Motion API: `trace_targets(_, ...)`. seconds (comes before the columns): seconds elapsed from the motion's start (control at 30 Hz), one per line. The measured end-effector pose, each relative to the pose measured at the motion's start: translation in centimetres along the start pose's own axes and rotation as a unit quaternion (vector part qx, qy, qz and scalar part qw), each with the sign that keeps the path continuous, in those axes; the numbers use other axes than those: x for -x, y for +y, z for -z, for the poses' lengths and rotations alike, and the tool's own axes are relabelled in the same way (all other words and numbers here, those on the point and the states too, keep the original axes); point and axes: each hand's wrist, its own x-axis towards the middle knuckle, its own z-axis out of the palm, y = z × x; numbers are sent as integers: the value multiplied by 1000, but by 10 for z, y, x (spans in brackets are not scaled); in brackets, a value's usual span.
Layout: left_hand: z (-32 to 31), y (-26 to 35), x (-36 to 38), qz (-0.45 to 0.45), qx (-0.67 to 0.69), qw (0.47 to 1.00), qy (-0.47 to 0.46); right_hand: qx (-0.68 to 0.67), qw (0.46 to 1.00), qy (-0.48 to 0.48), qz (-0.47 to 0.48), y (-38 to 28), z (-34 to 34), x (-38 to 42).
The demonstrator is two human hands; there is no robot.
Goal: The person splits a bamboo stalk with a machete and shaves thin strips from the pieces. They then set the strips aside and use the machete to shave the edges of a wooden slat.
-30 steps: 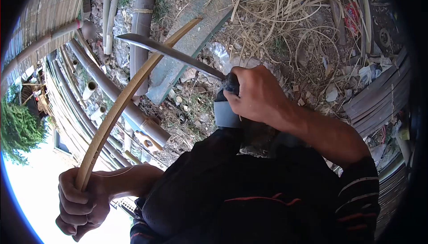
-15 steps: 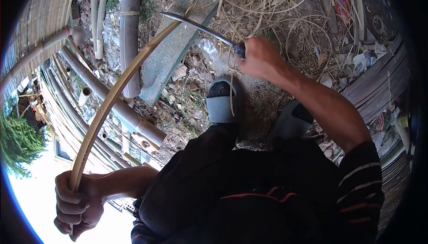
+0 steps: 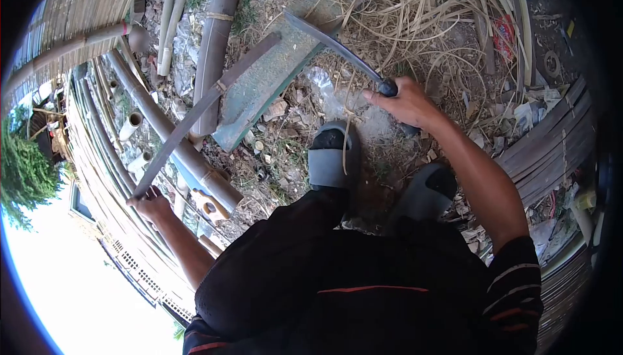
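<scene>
My left hand [image 3: 152, 207] grips the lower end of a long bamboo strip [image 3: 178, 135]. Its grey-brown outer face, with a node partway along, is turned up toward me. The strip's far end lies over a worn greenish board [image 3: 263, 82]. In my right hand [image 3: 410, 103] is the dark handle of a long, slightly curved knife [image 3: 337, 46]. The blade points up and left above the board, apart from the strip's tip. A thin pale shaving [image 3: 346, 121] hangs below the right hand, over the grey slipper [image 3: 328, 167].
Thin bamboo shavings [image 3: 415, 4] pile up beyond the knife. Thick bamboo poles [image 3: 217, 43] lie at the left, and a saw with a wooden handle [image 3: 209, 206] rests near them. Dark bamboo slats [image 3: 548, 141] lie at the right. Chips and plastic scraps litter the ground.
The bamboo strip has turned from its pale face to its grey-brown face. My left hand has moved up and right, while the knife has shifted right and come away from the strip.
</scene>
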Motion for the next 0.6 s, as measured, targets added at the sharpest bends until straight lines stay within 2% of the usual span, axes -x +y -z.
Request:
trace_targets(0.07,29,-52,-24,47,-107,990,79,-32,999,-20,-8,-1,-1,6)
trace_targets(0.1,41,-79,-40,62,-199,964,164,-60,997,-44,-4,-2,-2,7)
trace_targets(0.13,26,-79,-21,79,-287,922,246,-86,994,-68,-1,-2,-1,7)
trace_targets(0.17,18,-74,4,105,-329,899,271,-86,993,-74,11,-1,-1,5)
trace_targets(0.2,-10,-68,40,28,-417,840,347,-78,994,-71,17,2,-1,1)
trace_targets(0.23,-18,-72,53,-193,-440,842,247,-121,989,-84,18,6,-3,-3)
trace_targets(0.27,-23,-75,63,-403,-440,791,137,-163,981,-100,19,6,-5,-5)
trace_targets(0.3,-44,-71,78,-459,-400,791,-62,-202,973,-107,25,2,-4,-4)
trace_targets(0.33,-73,-66,101,-480,-367,749,-272,-200,973,-112,26,1,-4,-5)
trace_targets(0.37,-102,-67,124,-505,-375,676,-382,-175,980,-90,16,2,-6,-6)
trace_targets(0.4,-128,-70,150,-523,-400,613,-437,-153,986,-67,7,2,-9,-7)
trace_targets(0.43,-149,-77,169,-425,-422,605,-525,-86,995,-31,41,0,-13,-5)
trace_targets(0.47,-163,-96,174,-450,-450,555,-536,-88,995,-32,44,-1,-20,-5)
trace_targets(0.5,-173,-116,176,-499,-432,538,-524,-84,995,-25,50,0,-26,-6)
trace_targets(0.53,-179,-119,177,-502,-426,540,-524,-79,995,-14,55,-1,-26,-4)
trace_targets(0.6,-193,-125,185,-420,-485,562,-522,-70,996,-15,45,-5,-21,1)
